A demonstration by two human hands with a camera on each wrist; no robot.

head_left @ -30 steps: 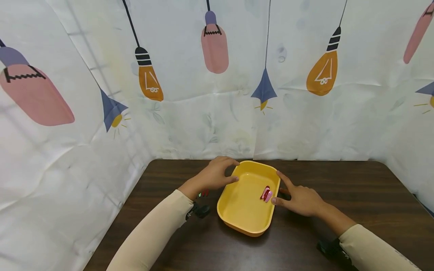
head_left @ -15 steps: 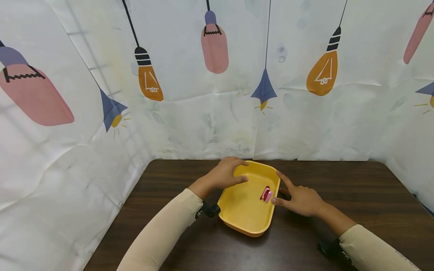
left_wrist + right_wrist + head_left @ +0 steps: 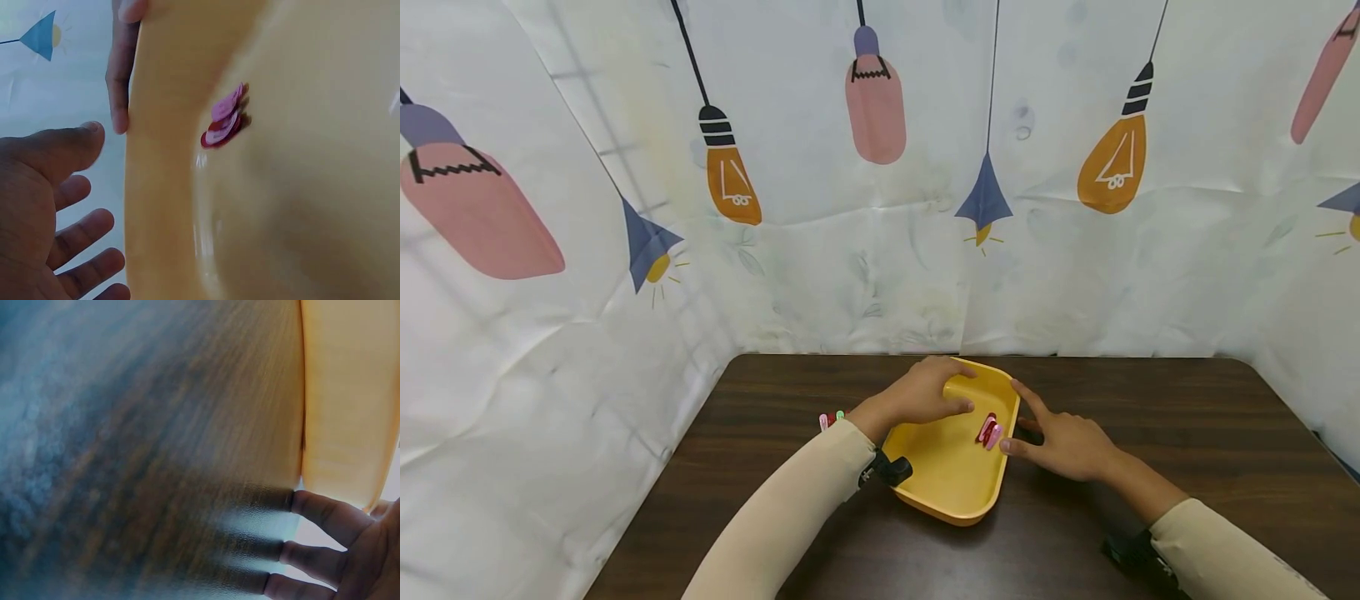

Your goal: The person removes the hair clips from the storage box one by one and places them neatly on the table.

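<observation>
A yellow plastic tray [image 3: 946, 467] sits on the dark wooden table. Several small pink and red clips [image 3: 988, 431], which look like hair clips, lie inside it near the right wall; the left wrist view shows the clips [image 3: 223, 117] close together. My left hand [image 3: 925, 392] hovers over the tray's far left part, fingers and thumb spread and holding nothing. My right hand [image 3: 1063, 440] rests at the tray's right side. Its thumb lies at the rim, and the index finger reaches along the edge to the far corner. The other fingers extend beside the outer wall, near the tabletop.
More small clips [image 3: 831, 419], pink, red and green, lie on the table [image 3: 790, 383] left of the tray, partly hidden by my left forearm. A white curtain [image 3: 865, 275] printed with lamps hangs behind the table and along its sides.
My left hand has moved right, from the tray's left rim to over its inside, uncovering clips on the table. My right hand and the tray have stayed in place.
</observation>
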